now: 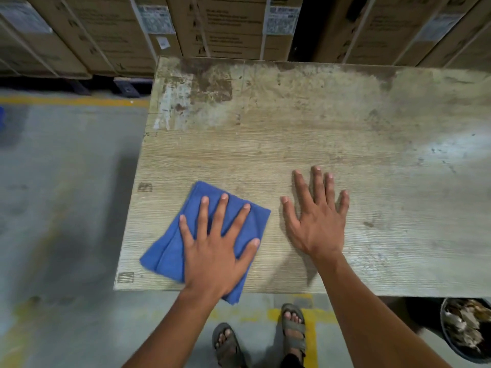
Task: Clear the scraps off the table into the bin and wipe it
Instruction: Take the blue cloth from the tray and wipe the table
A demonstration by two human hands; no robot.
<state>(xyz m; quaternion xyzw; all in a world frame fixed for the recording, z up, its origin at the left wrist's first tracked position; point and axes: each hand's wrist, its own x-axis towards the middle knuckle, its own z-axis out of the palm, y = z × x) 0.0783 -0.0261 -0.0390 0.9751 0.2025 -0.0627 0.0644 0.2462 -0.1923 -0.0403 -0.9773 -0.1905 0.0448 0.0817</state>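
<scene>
**Cloth flat under your left hand**

Your left hand [212, 251] lies flat on the blue cloth [172, 243] in the lower middle of the frame. Your fingers are straight and spread wide, pressing down on the cloth. They are not curled round it. The cloth is folded and sits near the lower left corner of the table [318, 123]. One corner of the cloth hangs a bit over the near edge.

Your right hand [316, 221] is just to the right of the cloth, apart from it. It lies palm down on the bare wood with its fingers straight and spread. It holds nothing.

The table top is worn, with dark stains near its upper left corner.

The bin [465, 333] is at the lower right of the frame, on the floor by the table's near edge. It has scraps [462, 325] inside.

Cardboard boxes [225, 25] stand in a row across the top of the frame. Your feet in sandals [292, 330] show at the bottom middle, on the grey floor [66, 208] with yellow lines.
</scene>
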